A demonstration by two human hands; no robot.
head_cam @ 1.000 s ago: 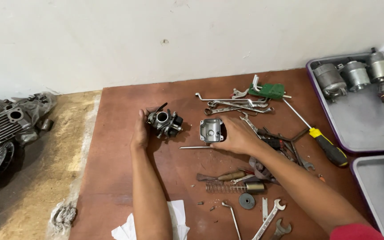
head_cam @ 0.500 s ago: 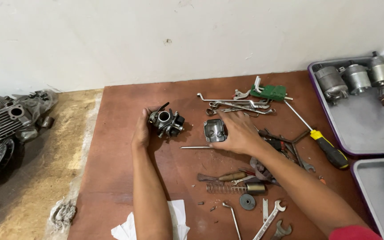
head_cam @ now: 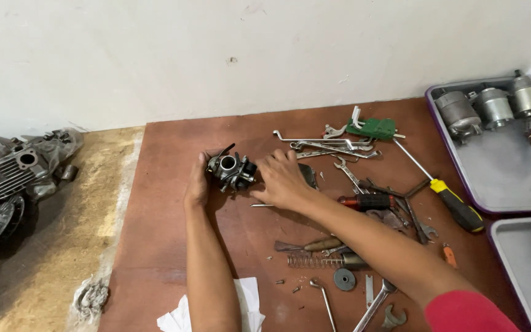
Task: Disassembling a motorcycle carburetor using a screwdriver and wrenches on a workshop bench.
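Observation:
My left hand [head_cam: 196, 184] cups the left side of a small dark metal carburetor [head_cam: 231, 170] that rests on the brown board [head_cam: 167, 246]. My right hand [head_cam: 284, 180] lies just right of it, knuckles up, with the fingertips against the carburetor's right side. Whether those fingers grip it is hidden. A dark metal cover [head_cam: 309, 174] peeks out from behind my right hand. A thin metal rod [head_cam: 260, 205] lies on the board below that hand.
Wrenches [head_cam: 327, 146], a green tool holder [head_cam: 373, 128], a yellow-handled screwdriver [head_cam: 453, 200], a spring [head_cam: 311, 260], a round washer [head_cam: 344, 279] and small screws lie scattered to the right. Grey trays [head_cam: 505, 178] hold cylindrical motors [head_cam: 493, 106]. An engine block [head_cam: 13, 169] sits at left, a white rag [head_cam: 247, 304] near me.
My right hand has slid left from over the metal cover to the carburetor's right side. The cover now shows behind it. My left hand stays on the carburetor.

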